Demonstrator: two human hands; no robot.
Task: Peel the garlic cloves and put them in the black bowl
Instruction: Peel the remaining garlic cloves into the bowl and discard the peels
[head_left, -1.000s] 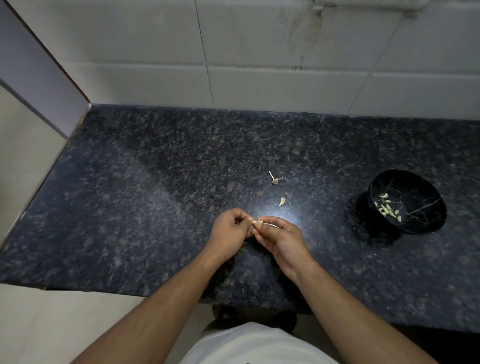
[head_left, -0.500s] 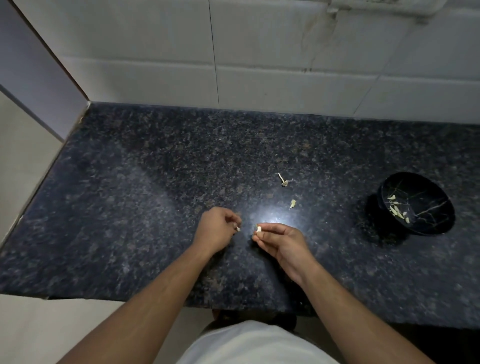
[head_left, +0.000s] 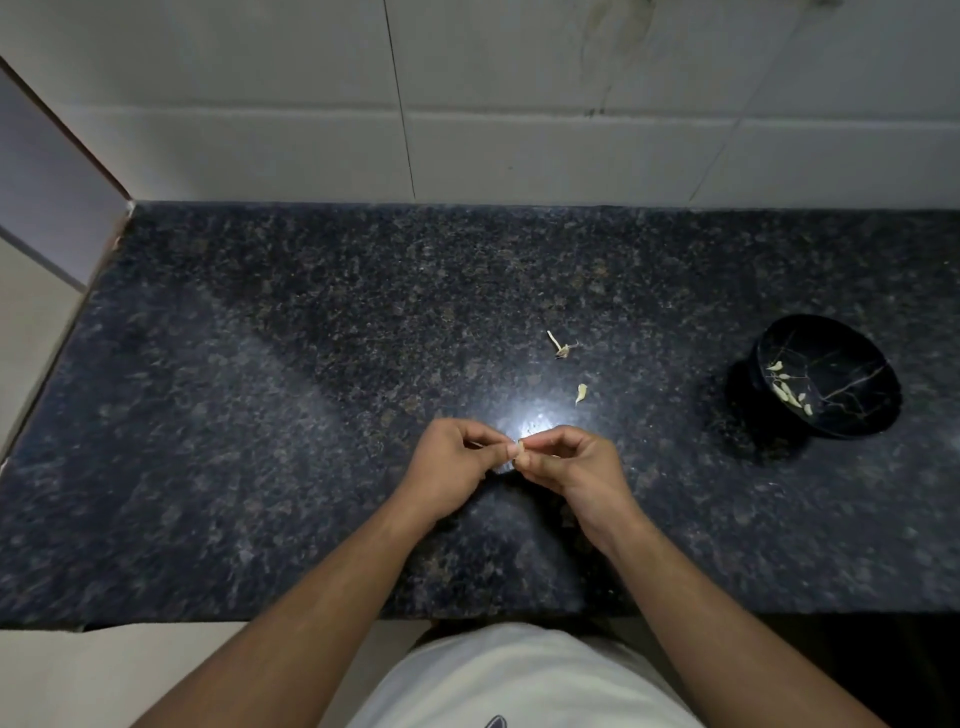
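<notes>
My left hand (head_left: 449, 465) and my right hand (head_left: 566, 462) meet fingertip to fingertip just above the dark granite counter (head_left: 260, 415). Between them they pinch a small pale garlic clove (head_left: 519, 450), mostly hidden by the fingers. A loose clove (head_left: 581, 393) lies on the counter beyond my right hand. Further back lies a dry garlic stem with skin (head_left: 561, 347). The black bowl (head_left: 852, 415) with thin gold veins stands at the right and holds several peeled cloves (head_left: 787, 392).
A white tiled wall (head_left: 519, 104) runs along the back of the counter. The counter's left end meets a pale side panel (head_left: 47, 197). Its front edge runs just below my forearms. A bright light reflection (head_left: 530, 423) sits on the granite by my hands.
Half a second ago my hands were a little apart, each with a small piece. Now they have come back together on the clove. The camera has shifted slightly.
</notes>
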